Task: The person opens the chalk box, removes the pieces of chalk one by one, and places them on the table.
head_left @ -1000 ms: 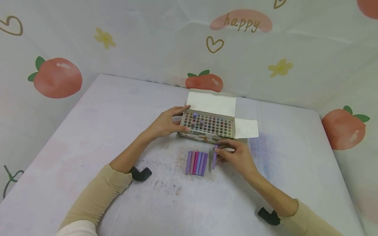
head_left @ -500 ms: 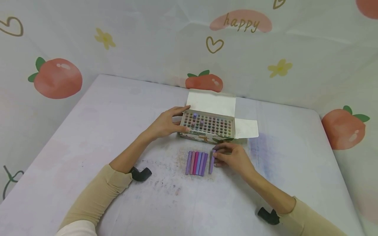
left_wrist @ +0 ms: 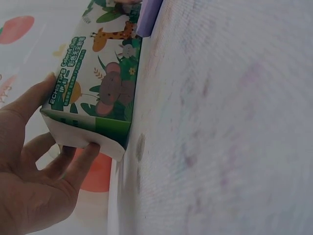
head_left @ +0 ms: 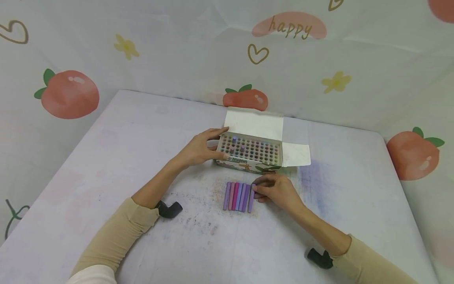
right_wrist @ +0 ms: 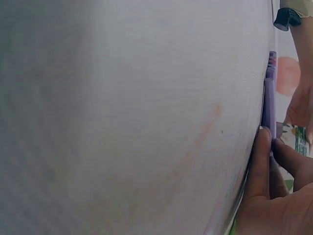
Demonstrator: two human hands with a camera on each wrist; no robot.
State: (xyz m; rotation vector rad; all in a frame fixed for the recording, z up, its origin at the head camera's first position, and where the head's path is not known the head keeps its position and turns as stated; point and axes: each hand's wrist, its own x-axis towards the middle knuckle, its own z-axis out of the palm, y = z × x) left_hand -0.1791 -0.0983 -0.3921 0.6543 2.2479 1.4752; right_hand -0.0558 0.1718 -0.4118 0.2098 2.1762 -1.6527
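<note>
A cardboard chalk box [head_left: 244, 165] with animal pictures stands with its lid folded back, showing a tray of round holes. Three sticks, bluish-purple, purple and pinkish, poke up from its left part. My left hand [head_left: 195, 150] grips the box's left end, thumb at the front and fingers round the side and back, as the left wrist view also shows. In front of the box my right hand [head_left: 281, 190] pinches a purple chalk stick [head_left: 251, 202] by its far end. That stick lies at the right end of a row of purple, pink and blue chalk sticks [head_left: 235, 196].
The box's side flap [head_left: 296, 154] sticks out to the right, and the lid [head_left: 253, 123] leans toward the printed backdrop [head_left: 170, 51]. Coloured chalk dust marks the white tabletop [head_left: 152, 244]. Black wrist camera mounts [head_left: 170, 210] sit by both forearms.
My right hand has moved left and slightly nearer me, bringing the purple chalk stick from apart to beside the row. The left hand and box have stayed put.
</note>
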